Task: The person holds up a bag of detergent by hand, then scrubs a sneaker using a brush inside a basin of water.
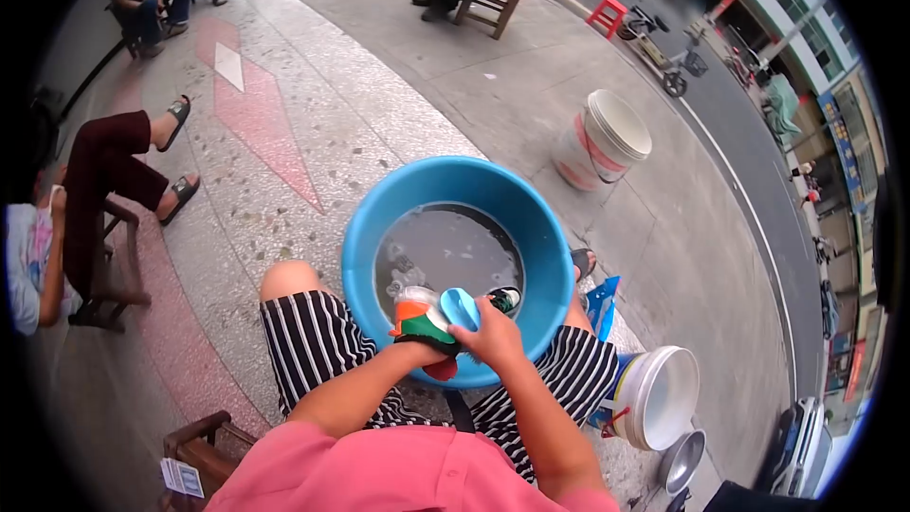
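Observation:
My left hand [423, 351] is pushed into a shoe [423, 320] coloured green, orange and white, so its fingers are hidden. In my right hand [493, 334] is a light blue scrubbing brush [460, 308], gripped by its back and held against or right beside the shoe. Both hands are over the near side of a round blue tub [374, 192]. Greyish, sudsy water [450, 242] lies in its bottom. A second dark green shoe with white laces [505, 299] is in the tub, just beyond my right hand.
A white bucket [602, 137] stands beyond the tub. At my right are another bucket [664, 398], a metal bowl [682, 463] and a blue packet [603, 305]. A wooden chair [114, 265] with a seated person is left; more seated people are farther off.

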Available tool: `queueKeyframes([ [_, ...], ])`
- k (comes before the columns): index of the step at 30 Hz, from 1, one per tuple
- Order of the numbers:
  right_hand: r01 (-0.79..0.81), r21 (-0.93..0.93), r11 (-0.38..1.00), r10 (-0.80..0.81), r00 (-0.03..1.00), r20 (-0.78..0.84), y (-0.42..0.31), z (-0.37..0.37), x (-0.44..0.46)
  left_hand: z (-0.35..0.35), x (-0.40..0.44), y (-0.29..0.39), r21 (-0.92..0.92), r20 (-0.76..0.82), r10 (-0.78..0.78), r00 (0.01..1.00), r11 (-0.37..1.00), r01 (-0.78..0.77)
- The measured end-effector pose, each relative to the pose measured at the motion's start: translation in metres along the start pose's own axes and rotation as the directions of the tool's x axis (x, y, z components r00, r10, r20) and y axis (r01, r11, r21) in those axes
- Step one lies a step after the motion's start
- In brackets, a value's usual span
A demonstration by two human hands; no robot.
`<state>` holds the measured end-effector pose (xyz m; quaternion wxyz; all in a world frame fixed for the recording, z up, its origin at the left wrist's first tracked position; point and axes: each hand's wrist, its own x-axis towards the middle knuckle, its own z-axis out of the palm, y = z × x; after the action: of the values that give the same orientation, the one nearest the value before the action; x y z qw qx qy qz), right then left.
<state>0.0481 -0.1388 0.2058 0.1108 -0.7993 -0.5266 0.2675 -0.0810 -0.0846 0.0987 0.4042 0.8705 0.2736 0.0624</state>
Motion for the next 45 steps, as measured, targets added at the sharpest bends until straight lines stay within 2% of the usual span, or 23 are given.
queueKeyframes([
  [2,0.072,-0.047,0.996,-0.074,0.996,-0.048,-0.005,0.002,0.000,0.005,0.001,-0.001,0.008,-0.010,0.019,1.000,1.000,-0.019],
  [4,0.047,0.182,0.982,-0.033,0.996,-0.079,-0.006,-0.006,0.002,0.005,-0.003,-0.007,0.056,-0.031,0.041,0.999,0.998,-0.039],
  [6,0.065,0.470,0.880,0.022,0.984,-0.178,0.026,0.004,0.015,0.005,-0.005,-0.012,0.089,-0.033,0.055,0.998,0.995,-0.052],
  [8,0.071,0.591,0.804,0.112,0.957,-0.268,0.053,0.005,0.022,0.006,-0.008,-0.013,0.105,-0.021,0.072,0.997,0.992,-0.069],
  [10,-0.061,0.716,0.695,0.247,0.956,-0.159,0.079,0.004,0.027,0.007,-0.009,-0.015,0.137,-0.010,0.089,0.996,0.987,-0.087],
  [14,-0.209,0.811,0.547,0.285,0.957,0.054,0.085,-0.001,0.012,0.008,-0.004,-0.017,0.207,-0.024,0.117,0.993,0.972,-0.110],
  [17,-0.120,0.868,0.483,0.262,0.965,-0.012,0.087,0.019,0.004,0.006,0.003,-0.018,0.262,-0.087,0.106,0.991,0.962,-0.079],
  [20,-0.061,0.890,0.451,0.291,0.953,-0.082,0.083,0.037,-0.004,0.000,0.001,-0.016,0.276,-0.242,0.003,0.970,0.959,0.065],
  [21,-0.056,0.889,0.454,0.303,0.948,-0.095,0.087,0.046,-0.005,-0.001,-0.001,-0.019,0.322,-0.373,0.087,0.924,0.946,0.041],
  [24,-0.017,0.912,0.410,0.313,0.942,-0.123,0.074,0.054,-0.011,-0.007,-0.005,-0.023,0.200,-0.526,0.104,0.844,0.980,0.004],
  [25,-0.010,0.919,0.395,0.327,0.936,-0.130,0.069,0.054,-0.013,-0.007,-0.004,-0.023,0.064,-0.581,0.071,0.811,0.997,-0.041],
  [27,0.026,0.937,0.348,0.343,0.927,-0.153,0.069,0.060,-0.014,-0.007,-0.002,-0.022,-0.304,-0.606,-0.186,0.774,0.953,-0.009],
  [28,0.016,0.928,0.372,0.346,0.925,-0.155,0.064,0.059,-0.016,-0.008,-0.002,-0.021,-0.476,-0.581,-0.311,0.752,0.880,-0.004],
  [30,-0.003,0.908,0.418,0.355,0.921,-0.161,0.054,0.053,-0.021,0.004,0.003,-0.034,-0.524,-0.574,-0.318,0.755,0.851,-0.040],
  [33,0.060,0.780,0.623,0.241,0.934,-0.264,0.070,0.054,-0.013,0.017,0.006,-0.046,-0.603,-0.566,-0.316,0.761,0.789,-0.121],
  [35,0.069,0.637,0.768,0.129,0.957,-0.260,0.061,0.035,-0.016,0.021,0.010,-0.052,-0.642,-0.539,-0.305,0.785,0.752,-0.149],
  [36,0.081,0.554,0.829,0.073,0.966,-0.250,0.050,0.020,-0.019,0.021,0.010,-0.054,-0.651,-0.477,-0.285,0.831,0.750,-0.117],
  [37,0.035,0.419,0.907,0.044,0.983,-0.176,0.032,-0.001,-0.025,0.020,0.009,-0.055,-0.657,-0.413,-0.263,0.872,0.749,-0.086],
  [40,0.005,0.311,0.951,0.004,1.000,-0.026,0.033,-0.001,-0.021,0.008,0.004,-0.038,-0.648,-0.257,-0.220,0.941,0.762,0.001],
  [41,0.062,0.280,0.958,-0.032,0.993,-0.110,0.033,0.005,-0.018,0.005,0.003,-0.031,-0.639,-0.211,-0.210,0.955,0.768,0.027],
  [44,0.063,0.203,0.977,-0.019,0.977,-0.212,0.007,0.009,0.007,0.046,0.007,-0.032,-0.617,-0.293,-0.159,0.943,0.784,-0.060],
  [45,0.052,0.111,0.992,-0.029,0.979,-0.200,-0.007,0.003,0.016,0.046,0.008,-0.031,-0.615,-0.268,-0.063,0.961,0.779,-0.121],
])
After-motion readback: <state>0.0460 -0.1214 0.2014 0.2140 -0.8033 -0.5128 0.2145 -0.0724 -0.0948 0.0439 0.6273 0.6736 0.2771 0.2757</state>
